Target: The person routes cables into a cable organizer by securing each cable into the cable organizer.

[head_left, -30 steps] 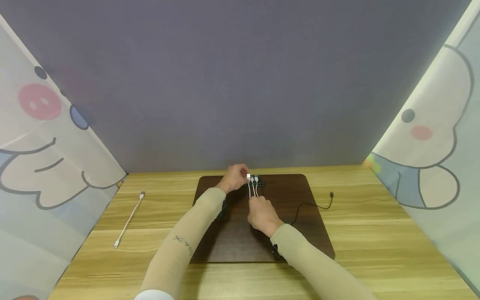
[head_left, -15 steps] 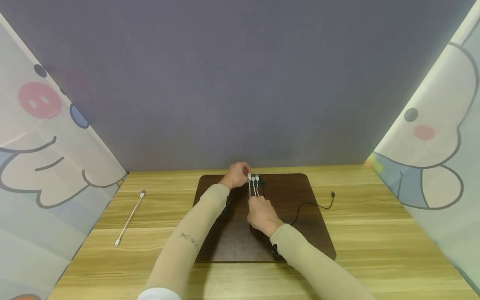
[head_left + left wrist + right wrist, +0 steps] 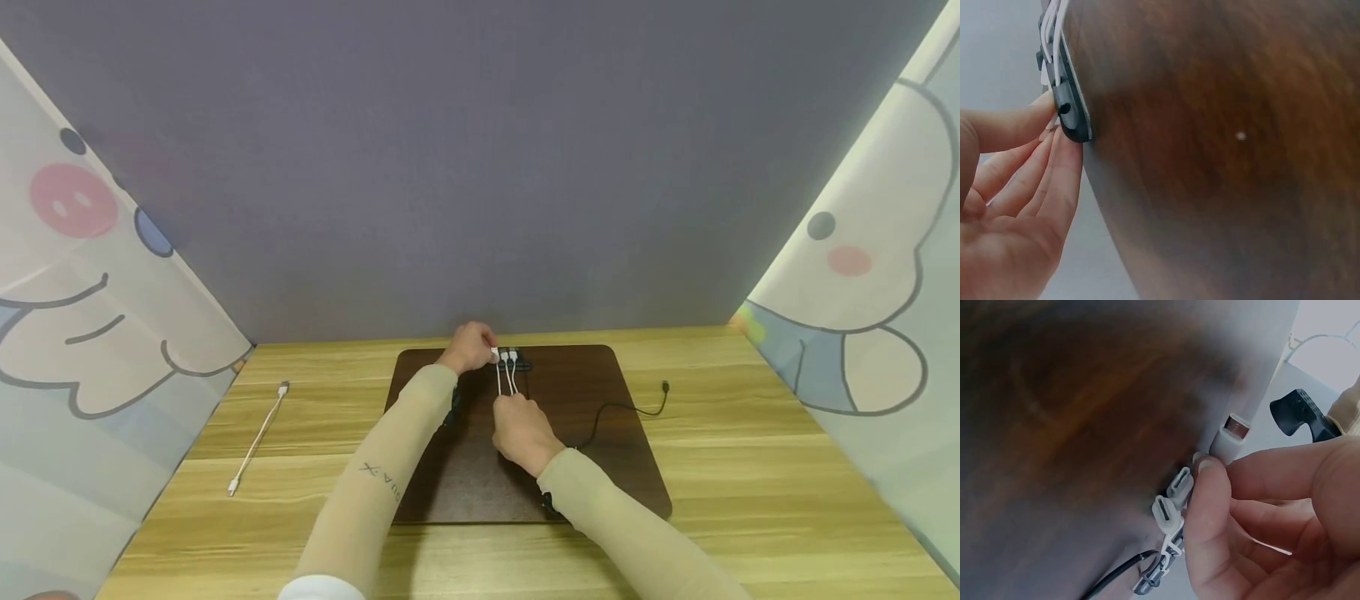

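Observation:
Near the far edge of the dark brown board [image 3: 570, 433], my left hand [image 3: 471, 348] pinches a white USB plug [image 3: 495, 355] beside a black cable holder [image 3: 1069, 115]. Two more white plugs [image 3: 509, 357] stand side by side to its right, their cables running through the holder. Closer to me, my right hand [image 3: 523, 433] pinches the lower end of a white cable; its metal-tipped connector [image 3: 1229, 440] sticks out past the thumb and fingertip in the right wrist view. Two other white connectors [image 3: 1166, 514] hang just beside those fingers.
A short white cable [image 3: 258, 442] lies on the wooden table [image 3: 750, 467], left of the board. To the right, a black cable [image 3: 622, 407] crosses the board's edge onto the table. A grey panel [image 3: 480, 183] rises behind, with printed side walls.
My left fingers have shifted slightly, and a little less of the white plug shows between them. The right hand keeps its grip in nearly the same place.

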A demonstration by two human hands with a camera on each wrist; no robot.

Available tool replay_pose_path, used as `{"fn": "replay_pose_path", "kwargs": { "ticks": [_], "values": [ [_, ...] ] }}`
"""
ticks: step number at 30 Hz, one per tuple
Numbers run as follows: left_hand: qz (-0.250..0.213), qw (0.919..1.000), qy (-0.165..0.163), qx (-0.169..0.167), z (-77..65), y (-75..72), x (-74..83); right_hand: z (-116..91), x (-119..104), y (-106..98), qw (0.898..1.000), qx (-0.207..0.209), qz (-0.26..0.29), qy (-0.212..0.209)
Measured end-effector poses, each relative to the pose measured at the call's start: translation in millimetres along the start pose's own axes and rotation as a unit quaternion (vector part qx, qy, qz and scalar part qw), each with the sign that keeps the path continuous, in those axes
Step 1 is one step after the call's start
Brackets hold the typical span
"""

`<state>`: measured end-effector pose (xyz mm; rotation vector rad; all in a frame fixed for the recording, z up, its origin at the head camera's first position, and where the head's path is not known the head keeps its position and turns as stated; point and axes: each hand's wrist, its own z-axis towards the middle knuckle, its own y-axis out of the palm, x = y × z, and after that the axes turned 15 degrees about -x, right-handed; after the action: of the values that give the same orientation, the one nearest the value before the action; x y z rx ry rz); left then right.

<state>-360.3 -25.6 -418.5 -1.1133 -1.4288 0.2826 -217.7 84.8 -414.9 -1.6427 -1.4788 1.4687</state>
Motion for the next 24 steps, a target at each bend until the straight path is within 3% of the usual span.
{"fn": "replay_pose_path", "kwargs": {
  "ticks": [8, 24],
  "values": [
    [-0.025, 0.9996, -0.01, -0.003, 1.6, 0.2, -4.4, -5.9, -2.4, 3.1, 1.0, -0.002, 0.0, -0.009],
    [-0.034, 0.9991, -0.023, -0.006, -0.3, 5.2, 3.7, -10.5, 0.4, 5.4, 0.999, 0.041, -0.023, -0.021]
  ]
}}
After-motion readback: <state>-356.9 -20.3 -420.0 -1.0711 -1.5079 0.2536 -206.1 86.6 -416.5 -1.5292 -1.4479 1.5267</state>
